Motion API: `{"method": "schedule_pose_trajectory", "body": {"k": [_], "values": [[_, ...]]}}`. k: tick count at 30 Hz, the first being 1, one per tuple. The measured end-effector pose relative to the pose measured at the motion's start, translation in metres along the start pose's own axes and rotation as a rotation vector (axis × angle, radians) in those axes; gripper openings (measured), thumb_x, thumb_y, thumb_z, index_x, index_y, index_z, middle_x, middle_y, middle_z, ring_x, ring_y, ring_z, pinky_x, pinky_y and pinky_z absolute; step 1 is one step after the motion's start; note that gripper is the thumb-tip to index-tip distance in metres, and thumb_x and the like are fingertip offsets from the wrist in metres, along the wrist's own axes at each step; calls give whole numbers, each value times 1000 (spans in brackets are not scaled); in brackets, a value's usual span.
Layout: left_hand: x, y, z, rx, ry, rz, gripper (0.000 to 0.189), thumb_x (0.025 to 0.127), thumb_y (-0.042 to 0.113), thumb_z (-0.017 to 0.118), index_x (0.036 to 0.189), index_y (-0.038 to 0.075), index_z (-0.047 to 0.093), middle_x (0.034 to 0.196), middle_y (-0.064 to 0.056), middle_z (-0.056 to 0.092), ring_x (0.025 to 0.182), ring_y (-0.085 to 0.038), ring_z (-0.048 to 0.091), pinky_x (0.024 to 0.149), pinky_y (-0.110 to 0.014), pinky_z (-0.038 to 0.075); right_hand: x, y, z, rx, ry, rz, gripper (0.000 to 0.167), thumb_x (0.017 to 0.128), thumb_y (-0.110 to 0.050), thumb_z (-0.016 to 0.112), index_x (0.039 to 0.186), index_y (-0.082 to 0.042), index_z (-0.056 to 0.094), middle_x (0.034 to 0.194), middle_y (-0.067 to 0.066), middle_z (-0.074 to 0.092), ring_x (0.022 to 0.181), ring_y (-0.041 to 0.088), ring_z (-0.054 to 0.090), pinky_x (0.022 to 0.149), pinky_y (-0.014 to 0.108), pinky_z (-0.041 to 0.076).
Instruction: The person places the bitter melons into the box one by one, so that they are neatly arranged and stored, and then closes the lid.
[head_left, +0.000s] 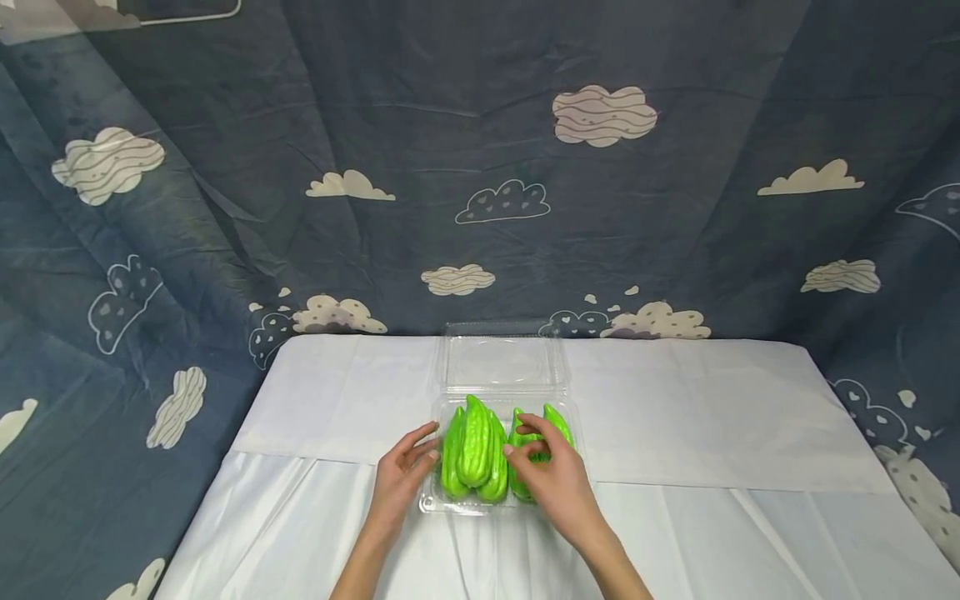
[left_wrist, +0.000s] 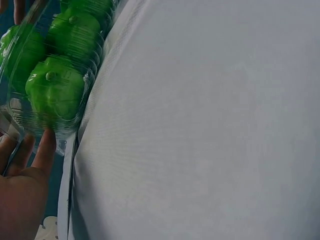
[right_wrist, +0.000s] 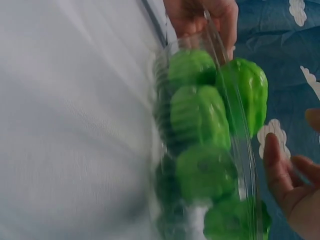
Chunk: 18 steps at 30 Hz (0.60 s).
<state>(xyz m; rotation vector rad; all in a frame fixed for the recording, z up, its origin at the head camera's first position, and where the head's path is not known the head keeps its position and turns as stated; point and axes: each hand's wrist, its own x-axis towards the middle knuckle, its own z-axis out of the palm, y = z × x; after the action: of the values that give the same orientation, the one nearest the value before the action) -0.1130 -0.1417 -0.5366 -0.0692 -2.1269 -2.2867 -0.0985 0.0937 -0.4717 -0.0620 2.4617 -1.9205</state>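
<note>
Several green star-shaped-section peppers, ridged and glossy, lie in a clear plastic clamshell container. One pepper rests on top of the others at the left. My left hand is at the container's left side; in the right wrist view, the rim runs between its fingers, and in the left wrist view one fingertip touches the wall. Above the peppers on the right, my right hand has its thumb and fingers loosely bent and apart. Nothing sits between them in the right wrist view, where the hand is beside the rim.
The container's transparent lid stands open behind its base. A white cloth covers the table. Behind and at the sides hangs a dark curtain printed with clouds.
</note>
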Motion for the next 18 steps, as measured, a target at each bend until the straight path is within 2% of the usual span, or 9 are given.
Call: {"method": "schedule_pose_trajectory", "body": {"k": [3,6,8,13,18], "values": [[1,1,-2,11,0,9,41,94,3,64,134,0,57,136,-20,56,123,-38,54,96,-25,48,-1,2,-7,-8,4,-71,48,91,-22,73,135,-20,54,126,9,58,81,27,67,59,27,54],[3,3,-6,14,21,12,39,94,4,64,132,1,59,136,-19,57,122,-35,56,94,-27,50,1,5,-14,-48,9,-151,47,91,-20,73,134,-22,55,126,9,57,89,22,65,65,27,56],[5,5,-8,7,38,15,37,94,4,64,131,1,60,135,-19,57,121,-34,57,92,-28,51,4,8,-18,-89,18,-201,47,91,-19,73,133,-23,55,126,6,58,95,19,63,72,27,56],[13,12,-14,5,54,27,37,94,0,63,131,0,60,137,-21,55,121,-33,57,92,-30,52,12,17,-31,-184,48,-301,47,90,-14,73,132,-22,56,121,-5,58,96,16,62,75,26,56],[23,20,-16,34,76,44,36,94,-3,61,130,0,61,136,-21,55,119,-32,58,93,-28,51,23,24,-44,-261,69,-392,46,89,-7,72,131,-18,56,119,2,60,96,19,63,76,33,56]]}}
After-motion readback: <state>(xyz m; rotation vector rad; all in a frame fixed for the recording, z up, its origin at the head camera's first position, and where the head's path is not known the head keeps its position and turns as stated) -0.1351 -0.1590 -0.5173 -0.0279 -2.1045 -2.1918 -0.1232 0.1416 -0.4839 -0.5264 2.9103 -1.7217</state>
